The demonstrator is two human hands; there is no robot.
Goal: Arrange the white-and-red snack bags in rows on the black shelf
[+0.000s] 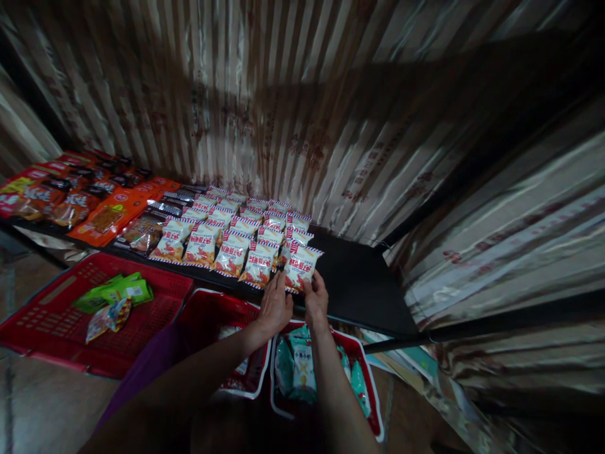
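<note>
A small white and orange snack bag point(301, 266) with red lettering stands at the right end of the front row on the black shelf. My left hand point(276, 308) is at its lower left edge, with the fingertips reaching between it and the neighbouring bag. On the other side, my right hand point(316, 296) grips the lower right corner, thumb towards the front. The bag is held between the two hands, leaning back slightly. Several matching snack bags point(230, 252) stand in rows to the left and behind. Some of my fingertips are hidden.
Further left on the shelf lie orange packets point(108, 217) and dark-topped snack bags point(73, 205). Below stand a wide red basket point(42, 315) with green packets point(116, 291), a red basket point(205, 302), and another basket point(375, 413) holding teal bags point(302, 366). Striped sheeting point(302, 126) hangs behind.
</note>
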